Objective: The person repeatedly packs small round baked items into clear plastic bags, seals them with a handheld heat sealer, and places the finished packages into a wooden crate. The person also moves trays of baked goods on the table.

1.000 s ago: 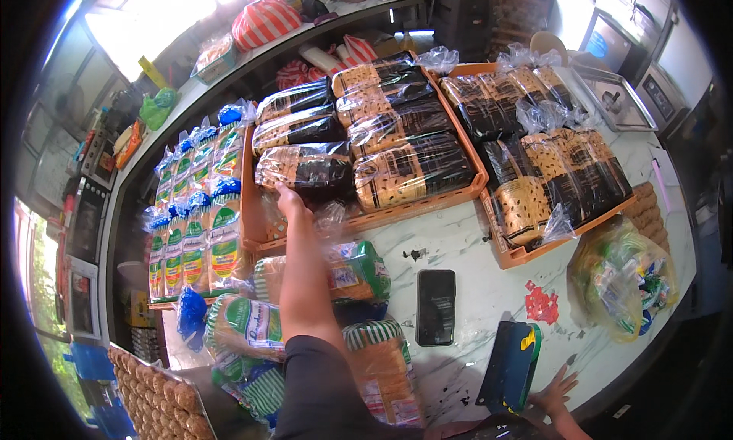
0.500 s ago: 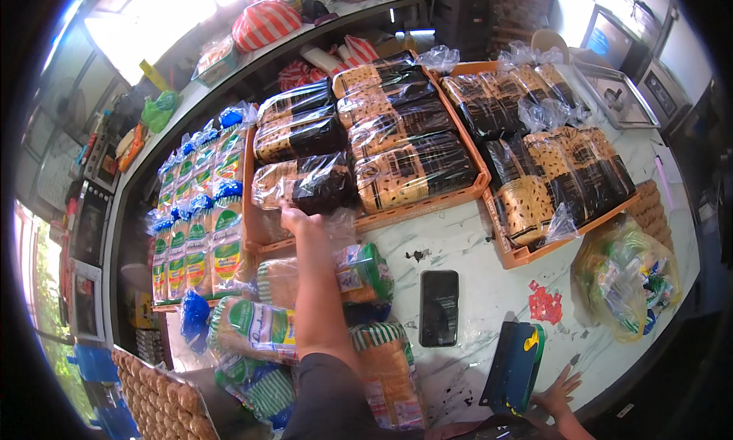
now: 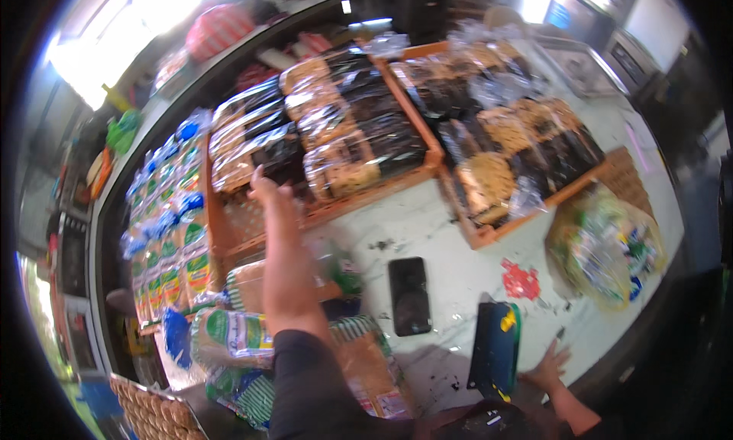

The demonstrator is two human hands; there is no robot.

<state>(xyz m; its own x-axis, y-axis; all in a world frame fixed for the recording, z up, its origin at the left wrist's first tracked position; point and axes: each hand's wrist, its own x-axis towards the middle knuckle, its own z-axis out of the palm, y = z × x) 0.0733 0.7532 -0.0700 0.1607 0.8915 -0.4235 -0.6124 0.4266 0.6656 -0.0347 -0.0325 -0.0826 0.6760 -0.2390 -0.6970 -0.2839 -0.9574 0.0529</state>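
Note:
My left hand (image 3: pixel 270 190) reaches into an orange crate (image 3: pixel 321 213). Its fingertips are beside the near end of a loaf of bread in clear and black wrap (image 3: pixel 263 157). Blurred as they are, the fingers look stretched apart with nothing gripped. Bare slatted floor of the crate shows around the wrist. More black-wrapped loaves (image 3: pixel 340 161) fill the crate's far and right parts. On the marble-patterned tabletop, my right hand (image 3: pixel 546 367) rests with spread fingers, empty. Next to it lies a dark blue case with a green edge (image 3: pixel 494 348).
A black phone (image 3: pixel 410 296) lies mid-table, with red scraps (image 3: pixel 521 280) to its right. A second orange crate (image 3: pixel 489 234) holds more loaves. A yellowish bag (image 3: pixel 607 245) sits at right. White-bagged loaves (image 3: pixel 164 268) stand at left; others (image 3: pixel 233 337) lie below my left forearm.
The view has shifted and blurred. The loaf by my left hand has moved back against the loaves behind it, uncovering crate floor. My right hand stays on the table.

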